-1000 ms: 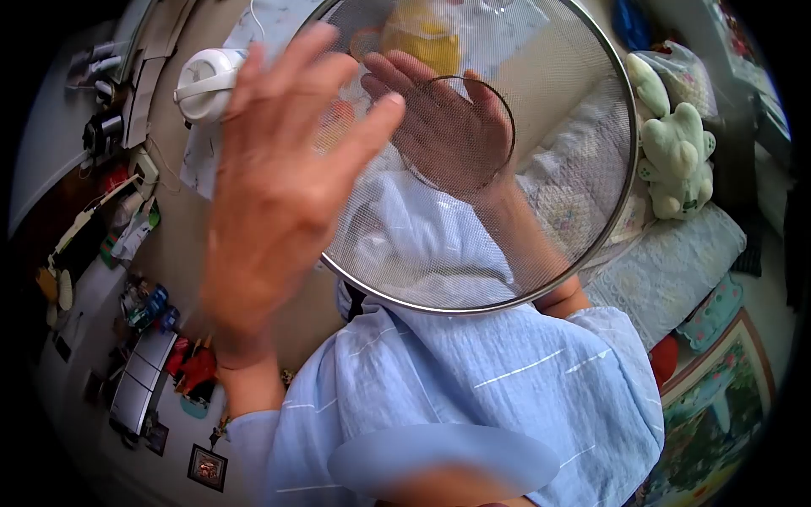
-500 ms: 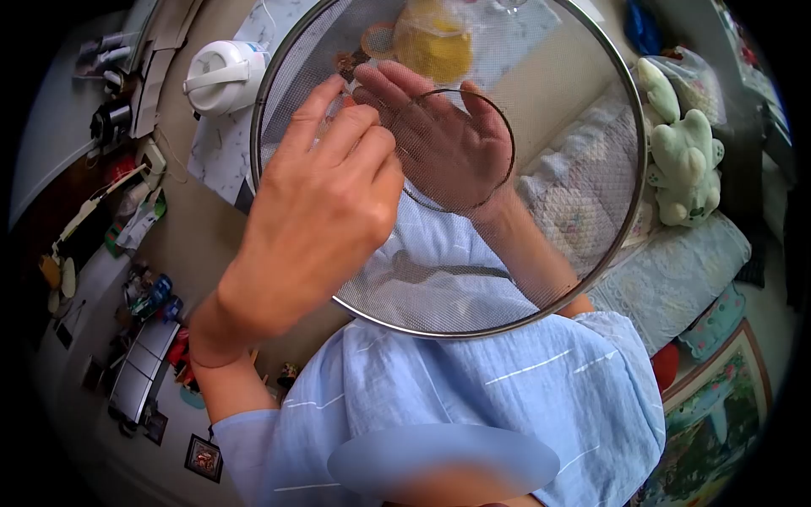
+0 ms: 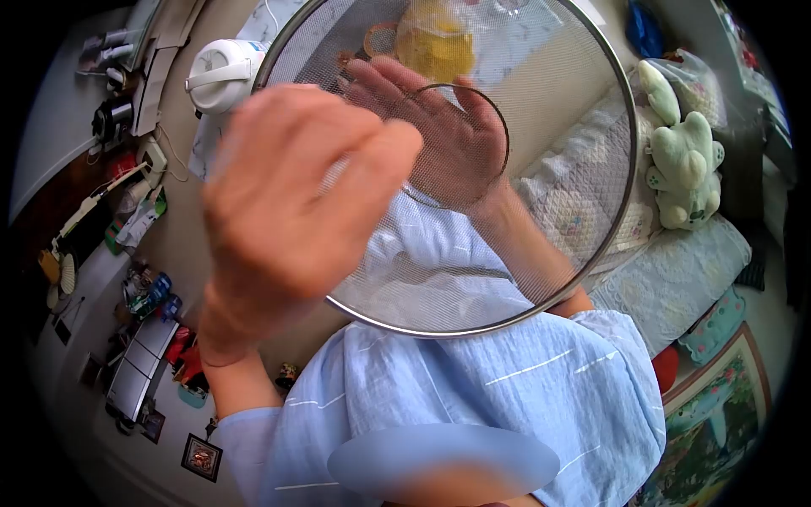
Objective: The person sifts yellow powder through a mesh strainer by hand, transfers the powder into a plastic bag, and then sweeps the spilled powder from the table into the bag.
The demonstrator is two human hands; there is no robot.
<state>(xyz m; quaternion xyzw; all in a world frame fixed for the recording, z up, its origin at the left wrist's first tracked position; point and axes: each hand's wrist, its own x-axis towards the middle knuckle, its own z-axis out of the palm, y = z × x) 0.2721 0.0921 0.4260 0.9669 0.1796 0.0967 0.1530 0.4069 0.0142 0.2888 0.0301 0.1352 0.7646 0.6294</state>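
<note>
Two hands, one sieve [image 3: 549, 110]; clock read about the sieve's centre. Against the frame half a second back: left hand [image 3: 300, 190], at 9, is now blurred and shows larger, knuckles raised and fingers curled under, where previously the fingertips pointed toward 11 over the mesh. Grip on this side: thumb drawn in near the fingers; cannot tell whether anything is pinched or the mesh touched. Right hand [image 3: 448, 127] unchanged in pose: beneath the mesh at centre, palm up, fingers spread toward 11, thumb toward 12, partly inside the dark ring [image 3: 508, 127]. Contact with the mesh not resolved. Sieve has hardly shifted. Edges: rim [image 3: 439, 335] cut by the frame top at 12, overlapping the shirt [image 3: 473, 397] at 6, passing close to the kettle [image 3: 218, 80] in view at 10. Toy [image 3: 688, 165] stands outside the rim at 3, bedcover [image 3: 676, 262] at 4. Yellow bag [image 3: 435, 51] shows through the mesh at 12. Open room: bare floor [image 3: 179, 224] beyond the left hand, outward at 8 to 9.
</note>
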